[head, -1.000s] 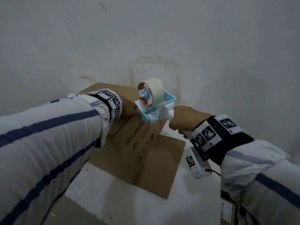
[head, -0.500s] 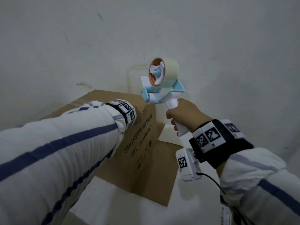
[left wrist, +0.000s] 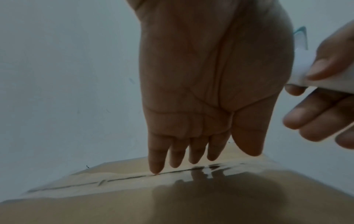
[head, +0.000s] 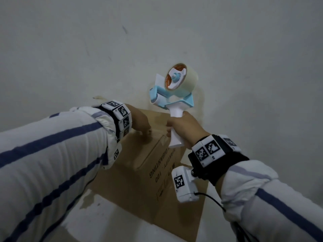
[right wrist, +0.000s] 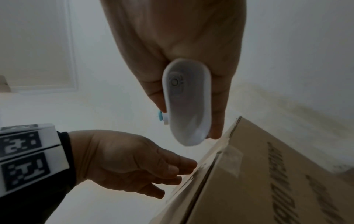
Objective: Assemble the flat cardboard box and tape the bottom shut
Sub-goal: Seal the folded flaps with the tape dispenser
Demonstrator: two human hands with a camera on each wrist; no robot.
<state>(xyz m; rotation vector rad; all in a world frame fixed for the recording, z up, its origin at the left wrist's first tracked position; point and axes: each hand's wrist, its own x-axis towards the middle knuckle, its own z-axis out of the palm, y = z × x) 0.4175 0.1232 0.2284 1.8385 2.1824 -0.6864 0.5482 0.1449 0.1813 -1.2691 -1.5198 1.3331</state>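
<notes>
The brown cardboard box (head: 153, 165) stands on a white floor by the wall, its taped flap seam (left wrist: 134, 177) facing up. My left hand (head: 141, 123) rests on that face with straight fingers (left wrist: 157, 163) touching the clear tape along the seam. My right hand (head: 183, 126) grips the white handle (right wrist: 187, 103) of a blue tape dispenser (head: 173, 89), lifted above the box's near edge with the tape roll pointing up. A short tape end (right wrist: 232, 160) wraps over the box's edge.
A pale wall (head: 157, 41) rises right behind the box. One loose lower flap (head: 181, 215) lies spread on the white floor (head: 113, 224) toward me. A white panelled door (right wrist: 38, 53) shows in the right wrist view.
The dispenser has lifted off the box's edge and swung upright in my right hand. My left hand slid along the top face and now touches the taped seam with flat fingers.
</notes>
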